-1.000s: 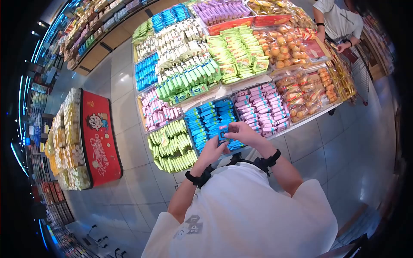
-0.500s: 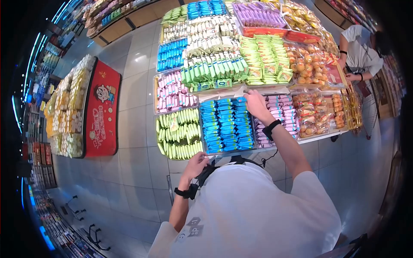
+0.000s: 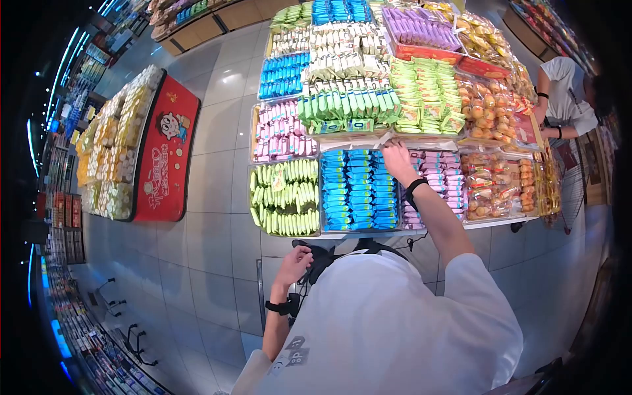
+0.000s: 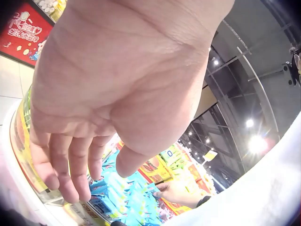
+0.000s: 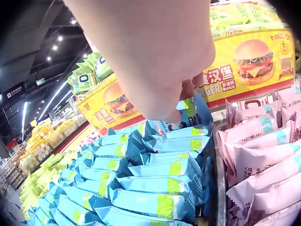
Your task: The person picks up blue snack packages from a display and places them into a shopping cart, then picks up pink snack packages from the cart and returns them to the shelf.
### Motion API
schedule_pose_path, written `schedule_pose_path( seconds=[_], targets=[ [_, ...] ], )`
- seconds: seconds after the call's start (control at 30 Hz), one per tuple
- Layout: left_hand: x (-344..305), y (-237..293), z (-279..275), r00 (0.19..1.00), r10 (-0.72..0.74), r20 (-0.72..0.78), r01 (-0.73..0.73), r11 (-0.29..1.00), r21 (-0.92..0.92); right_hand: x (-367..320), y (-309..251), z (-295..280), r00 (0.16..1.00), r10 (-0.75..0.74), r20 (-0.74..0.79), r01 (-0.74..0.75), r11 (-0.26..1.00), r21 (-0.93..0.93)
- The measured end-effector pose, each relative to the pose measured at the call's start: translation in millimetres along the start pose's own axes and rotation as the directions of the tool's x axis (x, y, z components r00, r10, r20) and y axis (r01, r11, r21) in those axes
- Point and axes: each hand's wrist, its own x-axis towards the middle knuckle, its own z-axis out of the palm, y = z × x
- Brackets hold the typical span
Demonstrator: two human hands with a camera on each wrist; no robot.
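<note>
My right hand point(image 3: 399, 162) reaches to the far right corner of a tray of blue snack packets point(image 3: 356, 197). Seen from the right wrist, its thumb lies on the front of one blue packet point(image 5: 192, 113) and fingers curl behind it, pinching it at the back end of a row. The other blue packets stand in tight rows nearer to me. My left hand point(image 3: 294, 264) hangs in front of the table edge, holding nothing, its fingers loosely bent in the left wrist view.
Green packets point(image 3: 286, 220) fill the tray on the left, pink packets point(image 5: 263, 165) the one on the right. Behind the blue tray rises a yellow burger-printed panel point(image 5: 254, 61). A red display stand point(image 3: 168, 151) is at left; another person point(image 3: 567, 99) stands at far right.
One second ago both hands held a blue packet over the tray. The right hand has since moved to the tray's far right corner; the left has drawn back off the near edge.
</note>
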Motion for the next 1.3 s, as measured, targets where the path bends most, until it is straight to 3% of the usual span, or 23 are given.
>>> schedule_pose_path(
  seconds=[0.13, 0.23, 0.53, 0.6, 0.63, 0.8, 0.93, 1.07, 1.23, 1.3],
  targets=[
    [-2.3, -4.7, -0.5, 1.0, -0.024, 0.0, 0.024, 0.999, 0.026, 1.3, -2.9, 13.1, 1.0, -0.006, 0.006, 0.006, 1.0, 0.0],
    [-2.4, -9.8, 2.1, 1.0, -0.002, -0.029, 0.002, 1.0, 0.03, 3.8, -3.5, 19.7, 0.996, 0.073, 0.046, -0.075, 0.996, 0.057],
    [-2.5, -22.6, 0.8, 0.997, 0.047, -0.062, -0.045, 0.998, 0.032, -4.0, 6.7, 12.5, 0.995, -0.099, 0.015, 0.098, 0.995, 0.032],
    [-2.8, -24.3, -0.2, 0.996, 0.042, -0.073, -0.04, 0.999, 0.023, -6.5, 9.9, 18.2, 0.988, -0.129, -0.086, 0.144, 0.968, 0.205],
    [-4.3, -21.9, -0.5, 0.997, 0.024, -0.078, -0.021, 0.999, 0.036, -5.9, 10.3, 20.7, 0.987, -0.131, -0.089, 0.147, 0.968, 0.206],
    [-7.3, -20.1, 0.5, 0.995, 0.002, -0.097, 0.004, 0.998, 0.056, -2.1, 10.3, 22.9, 0.998, -0.054, 0.035, 0.048, 0.984, 0.174],
    [-6.3, -22.4, -0.7, 0.995, 0.022, -0.101, -0.017, 0.998, 0.053, 0.0, 19.8, 23.7, 0.998, -0.057, 0.015, 0.054, 0.982, 0.179],
    [-8.4, -16.5, -0.3, 0.994, -0.007, -0.111, 0.016, 0.997, 0.081, 1.1, 23.4, 23.5, 0.996, 0.021, 0.083, -0.046, 0.951, 0.306],
    [-6.3, -18.3, 2.4, 0.995, 0.003, -0.1, 0.006, 0.996, 0.089, 3.6, 21.7, 22.3, 0.985, 0.02, 0.174, -0.058, 0.976, 0.212],
    [-4.4, -21.0, 1.5, 0.996, 0.008, -0.091, -0.001, 0.997, 0.079, -3.3, 11.5, 19.6, 0.993, 0.05, 0.103, -0.068, 0.981, 0.181]
  ],
)
